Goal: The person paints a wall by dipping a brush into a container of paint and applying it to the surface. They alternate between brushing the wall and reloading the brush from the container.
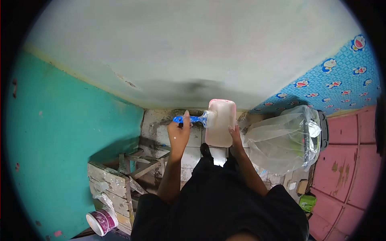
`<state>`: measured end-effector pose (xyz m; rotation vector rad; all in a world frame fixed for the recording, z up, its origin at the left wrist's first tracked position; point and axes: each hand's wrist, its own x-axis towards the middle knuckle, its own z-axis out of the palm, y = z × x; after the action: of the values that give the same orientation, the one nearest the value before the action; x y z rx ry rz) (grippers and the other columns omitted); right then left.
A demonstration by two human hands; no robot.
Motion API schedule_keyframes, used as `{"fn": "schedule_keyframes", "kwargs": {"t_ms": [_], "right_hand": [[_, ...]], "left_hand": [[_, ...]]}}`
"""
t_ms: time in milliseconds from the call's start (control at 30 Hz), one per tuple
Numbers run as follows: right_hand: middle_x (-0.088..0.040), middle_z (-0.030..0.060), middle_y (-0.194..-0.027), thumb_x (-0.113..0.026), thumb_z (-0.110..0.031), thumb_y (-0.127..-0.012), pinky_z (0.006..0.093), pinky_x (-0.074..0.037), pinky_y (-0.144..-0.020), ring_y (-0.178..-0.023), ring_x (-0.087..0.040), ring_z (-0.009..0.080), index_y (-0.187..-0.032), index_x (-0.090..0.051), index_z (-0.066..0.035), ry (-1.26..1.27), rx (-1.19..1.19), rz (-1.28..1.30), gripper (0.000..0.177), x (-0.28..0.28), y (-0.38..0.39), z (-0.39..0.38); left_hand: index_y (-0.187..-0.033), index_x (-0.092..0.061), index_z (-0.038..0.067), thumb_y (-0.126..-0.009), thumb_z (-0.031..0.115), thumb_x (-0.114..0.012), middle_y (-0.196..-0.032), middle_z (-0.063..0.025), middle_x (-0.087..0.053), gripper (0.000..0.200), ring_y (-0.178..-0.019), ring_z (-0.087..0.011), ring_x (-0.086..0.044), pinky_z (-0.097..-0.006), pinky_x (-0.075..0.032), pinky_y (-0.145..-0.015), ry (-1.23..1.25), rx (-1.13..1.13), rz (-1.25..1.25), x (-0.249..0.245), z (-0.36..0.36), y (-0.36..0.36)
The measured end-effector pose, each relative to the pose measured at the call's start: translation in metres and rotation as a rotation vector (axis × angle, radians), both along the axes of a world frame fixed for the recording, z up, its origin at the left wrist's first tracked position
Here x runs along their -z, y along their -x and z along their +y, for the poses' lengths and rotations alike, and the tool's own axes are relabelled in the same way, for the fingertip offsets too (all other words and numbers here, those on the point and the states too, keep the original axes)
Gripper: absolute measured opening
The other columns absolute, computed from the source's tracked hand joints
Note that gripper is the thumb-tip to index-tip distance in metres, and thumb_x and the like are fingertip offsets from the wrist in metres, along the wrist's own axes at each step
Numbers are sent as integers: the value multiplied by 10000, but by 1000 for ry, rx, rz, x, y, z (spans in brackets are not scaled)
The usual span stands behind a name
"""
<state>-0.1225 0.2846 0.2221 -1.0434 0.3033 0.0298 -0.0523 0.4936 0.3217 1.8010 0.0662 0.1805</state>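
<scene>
My left hand (179, 134) is wrapped round the blue handle of a paintbrush (194, 119), held level and pointing right. The brush's bristle end, smeared with white, rests at the left rim of a pink tray (220, 136) coated with whitish paint. My right hand (236, 138) grips the tray's right edge, thumb on the rim and the other fingers hidden behind it. A white spot shows on the back of my left hand. Both the brush and the tray are in front of my body, close to the pale wall (193, 48).
At left, a wooden stool (110, 184) splashed with paint stands by the green wall (68, 132), a paint bucket (101, 221) near it. A clear plastic bag (273, 138) covers a bin at right. Beyond are a pink door (337, 164) and blue patterned wallpaper (321, 84).
</scene>
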Motion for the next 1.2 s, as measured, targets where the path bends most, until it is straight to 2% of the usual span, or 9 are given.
{"fn": "schedule_keyframes", "kwargs": {"t_ms": [67,267,367,600,733,833,933,1100,1200], "right_hand": [[-381,122,-1376,-503,-267,-932,368,-333,-1044,-1266,-388,226,-1466,-213,-74,9,3,-1,637,3,2,-5],[-311,122,-1449,-495,-238,-941,365,-297,-1076,-1312,-335,228,-1498,-173,-82,58,-85,51,662,11,-3,-45],[-313,122,-1450,-497,-233,-937,363,-291,-1080,-1319,-328,230,-1498,-173,-78,78,-59,48,666,0,-13,-59],[-274,120,-1496,-497,-218,-931,350,-257,-1098,-1342,-312,215,-1503,-172,-73,248,-46,-19,673,88,-36,-112],[-292,113,-1481,-496,-204,-936,349,-253,-1097,-1336,-315,217,-1496,-186,-66,270,-12,-19,655,98,-46,-124],[-335,103,-1440,-488,-211,-948,351,-287,-1077,-1304,-347,215,-1486,-203,-73,329,21,0,625,122,-40,-131],[-330,100,-1441,-495,-221,-946,352,-295,-1073,-1309,-341,214,-1484,-204,-78,319,23,49,628,171,-25,-142],[-354,95,-1419,-514,-241,-942,351,-316,-1060,-1298,-358,206,-1473,-224,-82,282,37,152,625,207,-6,-145],[-268,119,-1495,-511,-168,-917,357,-222,-1114,-1369,-272,227,-1496,-160,-52,195,57,270,688,215,0,-142]], "left_hand": [[-677,-616,47,-931,286,-619,-609,-26,-609,348,-515,-82,-534,-264,-390,-482,197,-60,165,8,2,17],[-847,-638,16,-940,261,-598,-765,-77,-672,265,-633,-119,-621,-240,-447,-604,614,-99,548,68,-4,71],[-1050,-616,-38,-969,223,-539,-870,-93,-662,284,-723,-125,-621,-229,-455,-658,678,91,673,85,-13,88],[-1254,-464,-9,-1002,204,-475,-849,-26,-557,330,-669,-81,-502,-224,-407,-577,737,258,620,168,-41,89],[-1218,-495,25,-993,250,-494,-803,-16,-536,318,-620,-65,-468,-220,-376,-517,630,74,653,250,-46,54],[-1086,-542,39,-997,249,-478,-731,12,-492,238,-614,-65,-446,-225,-343,-502,215,2,517,326,-49,7],[-992,-550,31,-995,269,-483,-687,20,-480,248,-615,-68,-441,-235,-353,-528,85,-40,182,377,-56,-49],[-948,-541,22,-996,257,-478,-694,10,-473,248,-636,-75,-428,-252,-360,-573,94,-125,50,431,-78,-127],[-989,-555,5,-997,251,-483,-701,2,-475,257,-638,-84,-427,-257,-369,-576,62,-157,16,490,-84,-144]]}}
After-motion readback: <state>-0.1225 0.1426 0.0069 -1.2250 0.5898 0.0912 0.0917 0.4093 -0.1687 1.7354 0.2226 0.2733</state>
